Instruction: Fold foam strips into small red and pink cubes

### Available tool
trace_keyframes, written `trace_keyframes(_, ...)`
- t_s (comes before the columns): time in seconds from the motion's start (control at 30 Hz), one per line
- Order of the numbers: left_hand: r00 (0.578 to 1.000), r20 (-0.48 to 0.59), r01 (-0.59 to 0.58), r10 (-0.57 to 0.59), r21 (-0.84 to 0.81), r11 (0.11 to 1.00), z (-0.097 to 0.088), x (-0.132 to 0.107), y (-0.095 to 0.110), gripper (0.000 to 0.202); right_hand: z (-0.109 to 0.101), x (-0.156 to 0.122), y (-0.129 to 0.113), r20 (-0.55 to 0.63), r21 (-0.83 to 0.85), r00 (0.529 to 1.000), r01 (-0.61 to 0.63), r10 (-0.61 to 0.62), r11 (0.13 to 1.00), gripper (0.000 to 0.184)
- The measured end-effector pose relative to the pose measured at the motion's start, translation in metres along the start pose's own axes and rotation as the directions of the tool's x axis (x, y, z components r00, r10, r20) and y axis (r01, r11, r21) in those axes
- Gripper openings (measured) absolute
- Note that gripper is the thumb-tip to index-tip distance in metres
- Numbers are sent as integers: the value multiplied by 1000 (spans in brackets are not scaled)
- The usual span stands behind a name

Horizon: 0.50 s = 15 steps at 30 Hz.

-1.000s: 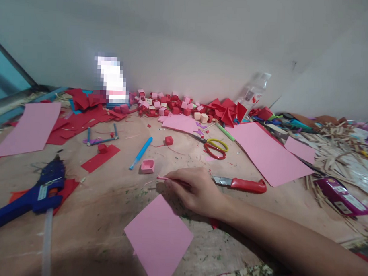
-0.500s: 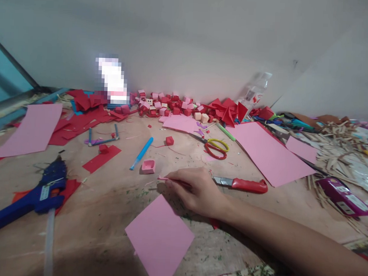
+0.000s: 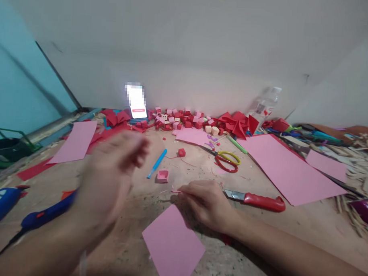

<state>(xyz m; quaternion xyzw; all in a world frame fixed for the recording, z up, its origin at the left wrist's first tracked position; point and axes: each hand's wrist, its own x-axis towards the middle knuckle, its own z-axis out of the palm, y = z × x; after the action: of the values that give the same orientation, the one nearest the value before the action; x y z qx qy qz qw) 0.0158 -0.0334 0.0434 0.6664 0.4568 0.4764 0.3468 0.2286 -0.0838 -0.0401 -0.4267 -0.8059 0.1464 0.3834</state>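
Note:
My right hand [image 3: 208,202] rests low over the table, its fingers pinched on a thin pink strip [image 3: 175,191], probably paper; only the strip's tip shows. My left hand [image 3: 110,171] is raised over the left side, smeared by motion with its fingers partly bent, and I cannot make out anything in it. Between the hands sits a small open pink paper box [image 3: 163,176]. A square pink paper sheet [image 3: 174,244] lies just in front of my right hand. The blue glue gun [image 3: 45,213] is partly hidden behind my left forearm.
A red-handled cutter knife [image 3: 263,201] lies right of my right hand, blade towards it. Beyond are scissors [image 3: 228,161], a blue pen-like tool [image 3: 157,164] and a red paper cube [image 3: 181,153]. Small folded cubes [image 3: 187,121], a lit phone [image 3: 138,102] and a bottle [image 3: 265,106] line the wall.
My left hand has come into view over the left side. My view has shifted left and up. The right hand keeps its pinch on the pink strip.

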Motion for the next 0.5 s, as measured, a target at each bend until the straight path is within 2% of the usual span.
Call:
trace_keyframes(0.03,997,78,25,-26,16,1000,6,-1,-3,28,0,0,0,0,1,1000,3,-3,1000,27)
trace_keyframes(0.07,969,244,7,-28,85,996,13,-2,-6,21,0,-1,0,-2,3,1000,5,-5,1000,27)
trace_keyframes(0.13,893,450,-111,19,179,978,21,-2,-12,12,1,-1,-1,-18,8,1000,-3,3,1000,27)
trace_keyframes(0.17,859,510,-172,48,199,965,23,-2,-16,10,1,-1,-1,-33,14,999,-15,15,1000,27)
trace_keyframes(0.23,831,544,-258,117,190,947,22,-2,-22,12,1,0,-2,-55,31,997,-46,48,998,25)
trace_keyframes(0.3,822,543,-309,172,172,935,19,-2,-27,18,0,1,-4,-56,43,995,-83,85,996,24)
trace_keyframes(0.5,805,537,-387,252,154,909,23,-8,-40,19,0,1,-3,-23,68,991,-133,135,989,20)
